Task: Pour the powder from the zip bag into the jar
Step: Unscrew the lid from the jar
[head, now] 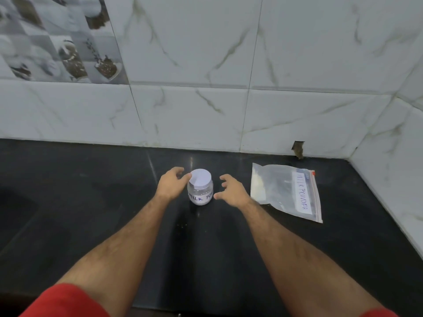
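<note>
A small clear jar (pixel 200 191) with a white lid and a handwritten label stands upright on the black counter (pixel 91 202), near the wall. My left hand (pixel 172 184) is at its left side, fingers curled, the thumb touching the lid's edge. My right hand (pixel 231 191) hovers just right of the jar, fingers spread, a small gap between them and the jar. A clear zip bag (pixel 286 191) labelled "MILK POWDER" lies flat to the right with white powder inside. Its zip looks closed.
A marble-tiled wall (pixel 229 110) runs along the back of the counter, and a side wall (pixel 393 179) closes the right corner just beyond the bag. A small hole (pixel 298 149) shows in the tile behind the bag.
</note>
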### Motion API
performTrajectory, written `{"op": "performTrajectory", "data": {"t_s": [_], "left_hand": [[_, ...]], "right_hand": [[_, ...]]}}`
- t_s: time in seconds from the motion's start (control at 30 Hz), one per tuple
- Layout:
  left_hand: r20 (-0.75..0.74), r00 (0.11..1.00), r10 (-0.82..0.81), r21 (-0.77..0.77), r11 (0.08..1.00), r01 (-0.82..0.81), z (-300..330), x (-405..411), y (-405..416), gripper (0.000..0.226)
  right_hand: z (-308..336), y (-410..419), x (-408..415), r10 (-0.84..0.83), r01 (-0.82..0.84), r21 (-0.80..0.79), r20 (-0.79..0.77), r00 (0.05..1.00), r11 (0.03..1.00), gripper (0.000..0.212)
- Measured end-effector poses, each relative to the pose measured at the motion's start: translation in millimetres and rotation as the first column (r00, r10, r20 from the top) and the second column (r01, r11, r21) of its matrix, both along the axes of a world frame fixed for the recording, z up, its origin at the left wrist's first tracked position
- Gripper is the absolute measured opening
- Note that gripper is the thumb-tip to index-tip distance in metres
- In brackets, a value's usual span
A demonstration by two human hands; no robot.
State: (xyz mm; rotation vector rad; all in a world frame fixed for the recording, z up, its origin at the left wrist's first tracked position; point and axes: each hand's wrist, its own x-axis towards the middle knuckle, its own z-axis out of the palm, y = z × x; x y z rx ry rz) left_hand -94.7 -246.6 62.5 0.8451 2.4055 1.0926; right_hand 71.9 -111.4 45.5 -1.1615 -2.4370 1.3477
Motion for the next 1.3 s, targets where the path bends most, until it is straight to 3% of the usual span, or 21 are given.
{"op": "performTrajectory", "data": {"t_s": [0.13, 0.2, 0.37, 0.5, 0.8, 0.87, 1.07, 1.13, 1.27, 1.3], "left_hand": [[0.212, 0.977, -0.017, 0.042, 0.999, 0.008, -17.7, -9.6, -12.0, 0.074], [0.299, 0.953, -0.046, 0.077, 0.997, 0.024, -23.6, -10.0, -12.6, 0.072], [0.408, 0.905, -0.116, 0.123, 0.990, 0.071, -30.4, -3.0, -4.8, 0.055], [0.408, 0.903, -0.136, 0.136, 0.987, 0.087, -32.0, -1.6, -2.0, 0.048], [0.221, 0.956, -0.193, 0.164, 0.974, 0.159, -6.7, -13.8, 1.7, 0.051], [0.238, 0.952, -0.190, 0.189, 0.971, 0.147, 0.9, -9.9, 4.8, 0.051], [0.263, 0.924, -0.278, 0.167, 0.956, 0.240, 9.9, 19.8, 9.5, 0.047], [0.269, 0.909, -0.317, 0.141, 0.947, 0.289, 8.3, 25.0, 10.2, 0.047], [0.401, 0.807, -0.434, 0.250, 0.899, 0.360, 11.4, 30.4, 12.2, 0.078], [0.425, 0.765, -0.483, 0.295, 0.873, 0.388, 14.4, 34.1, 13.1, 0.067]], "right_hand": [[-11.7, -12.2, -16.8, -0.016, 0.016, -0.010, 0.056, 0.998, 1.000, 0.091], [-16.2, -16.1, -22.2, -0.042, 0.044, -0.031, 0.063, 0.997, 0.999, 0.094], [-23.3, -26.1, -34.0, -0.070, 0.070, -0.053, 0.008, 0.998, 0.996, 0.070], [-26.1, -29.8, -38.4, -0.113, 0.112, -0.015, -0.045, 0.993, 0.994, 0.060], [-3.9, -29.4, -15.4, -0.122, 0.116, -0.038, -0.292, 0.949, 0.993, 0.048], [0.2, -35.2, -8.3, -0.123, 0.116, -0.039, -0.311, 0.943, 0.992, 0.052], [7.3, -55.1, 15.4, -0.243, 0.157, -0.254, -0.355, 0.903, 0.954, 0.078], [5.1, -57.7, 26.7, -0.257, 0.165, -0.281, -0.332, 0.908, 0.945, 0.077], [3.0, -65.2, 51.7, -0.284, 0.128, -0.395, -0.367, 0.886, 0.910, 0.058], [3.1, -67.0, 57.5, -0.276, 0.102, -0.425, -0.370, 0.887, 0.899, 0.057]]}}
